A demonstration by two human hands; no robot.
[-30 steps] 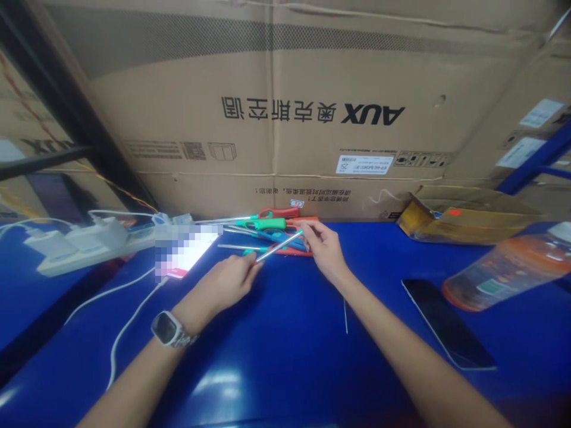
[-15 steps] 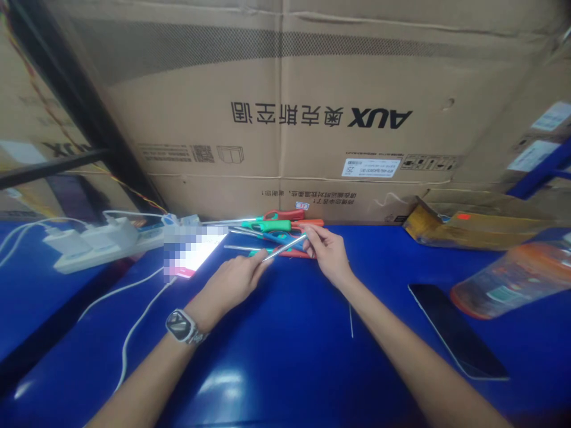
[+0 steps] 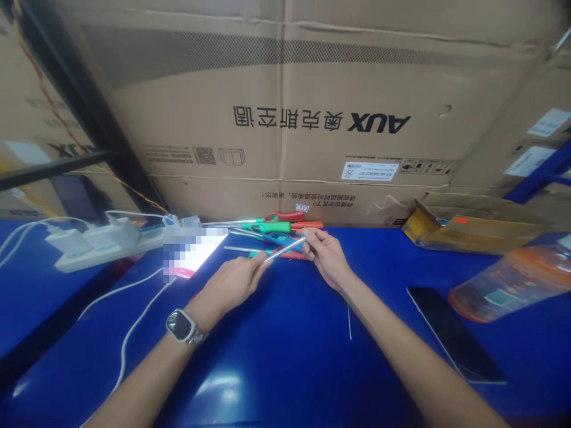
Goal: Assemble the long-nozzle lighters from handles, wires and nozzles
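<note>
A long-necked lighter runs between my two hands, its silver metal barrel (image 3: 285, 248) tilted up to the right. My left hand (image 3: 234, 278) is closed round its handle end, which the fingers mostly hide; a speck of red shows by the wrist. At the barrel's far tip, the thumb and fingers of my right hand (image 3: 328, 254) are pinched together. Just behind lies a pile of similar lighters, among them a green-handled lighter (image 3: 276, 227), a red-handled lighter (image 3: 288, 217) and a blue-handled lighter (image 3: 283, 240). A thin white stick (image 3: 350, 323) lies beside my right forearm.
A lit phone (image 3: 203, 252) on a cable lies left, near a white power strip (image 3: 134, 242) with plugs. To the right are a dark phone (image 3: 452, 333), a clear plastic jar (image 3: 504, 285) and an opened brown package (image 3: 450, 223). A large cardboard box (image 3: 285, 89) stands behind the blue table (image 3: 285, 356).
My right fingers have shifted slightly at the barrel's tip. The lighter and my left hand look nearly the same; the view has tilted a little.
</note>
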